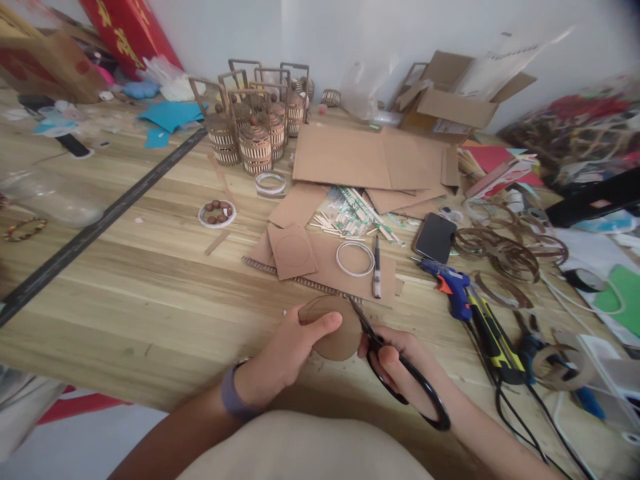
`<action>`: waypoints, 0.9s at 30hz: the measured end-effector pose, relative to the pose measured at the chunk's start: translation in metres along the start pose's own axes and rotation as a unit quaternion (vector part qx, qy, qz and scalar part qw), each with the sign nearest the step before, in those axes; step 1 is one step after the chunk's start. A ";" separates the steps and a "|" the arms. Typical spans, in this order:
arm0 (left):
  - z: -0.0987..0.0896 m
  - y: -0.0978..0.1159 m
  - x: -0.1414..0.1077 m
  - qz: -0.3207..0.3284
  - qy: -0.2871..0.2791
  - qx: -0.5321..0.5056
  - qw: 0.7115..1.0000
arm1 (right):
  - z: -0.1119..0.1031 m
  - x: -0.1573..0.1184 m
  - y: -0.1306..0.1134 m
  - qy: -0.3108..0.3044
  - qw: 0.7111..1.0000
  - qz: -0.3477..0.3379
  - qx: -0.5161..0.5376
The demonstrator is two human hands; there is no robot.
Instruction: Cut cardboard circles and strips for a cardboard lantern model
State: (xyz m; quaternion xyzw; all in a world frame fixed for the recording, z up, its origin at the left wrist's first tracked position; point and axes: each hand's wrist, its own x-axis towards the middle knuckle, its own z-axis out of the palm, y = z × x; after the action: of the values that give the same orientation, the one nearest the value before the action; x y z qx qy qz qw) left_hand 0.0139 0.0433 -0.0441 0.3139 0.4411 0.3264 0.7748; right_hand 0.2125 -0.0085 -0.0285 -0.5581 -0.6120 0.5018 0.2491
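Observation:
My left hand [295,340] grips a round cardboard disc [343,340], thumb on top, with a drawn outline showing near its edge. In my right hand [400,360] is a pair of black-handled scissors [425,387], their blades at the disc's upper right edge. Just beyond lies a cardboard sheet [330,267] with corrugated edges. On it rest a smaller cardboard square [294,252] marked with a circle, a white tape ring [355,273] and a dark pen [377,267].
Several small bamboo baskets [256,148] with tall handles stand at the back. A blue glue gun [453,287], a yellow-black cutter [493,333] and a phone [435,237] lie to the right. Wooden sticks [355,213] and folded cardboard [345,157] lie ahead. Cables run along the right edge.

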 end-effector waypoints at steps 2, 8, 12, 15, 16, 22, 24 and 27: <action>0.000 -0.001 -0.001 -0.011 0.003 0.005 1.000 | -0.001 0.002 0.000 -0.004 1.000 -0.018 -0.009; 0.000 -0.003 -0.001 -0.008 -0.015 -0.007 1.000 | -0.004 0.005 -0.003 -0.023 0.998 -0.050 -0.013; 0.000 -0.003 -0.001 -0.016 -0.001 -0.010 1.000 | -0.004 0.004 -0.002 -0.027 0.998 -0.048 -0.016; 0.001 -0.002 -0.001 -0.019 -0.008 -0.012 1.000 | -0.004 0.004 -0.001 -0.017 0.998 -0.046 -0.027; 0.001 -0.002 -0.001 -0.019 -0.013 -0.012 1.000 | -0.004 0.004 0.000 -0.015 0.998 -0.050 -0.026; 0.002 0.000 -0.001 -0.016 -0.017 -0.018 1.000 | -0.004 0.003 -0.003 -0.024 0.999 -0.045 -0.009; 0.001 -0.001 -0.001 -0.012 -0.014 -0.021 1.000 | -0.004 0.003 -0.007 -0.030 0.999 -0.037 -0.004; 0.000 -0.003 -0.001 0.001 -0.022 -0.018 1.000 | -0.004 0.005 -0.011 -0.038 0.998 -0.042 -0.004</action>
State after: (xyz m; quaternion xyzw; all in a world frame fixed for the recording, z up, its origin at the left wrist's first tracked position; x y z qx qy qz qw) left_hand 0.0145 0.0411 -0.0458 0.3076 0.4181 0.3281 0.7892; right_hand 0.2101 -0.0012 -0.0178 -0.5135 -0.6460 0.5091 0.2447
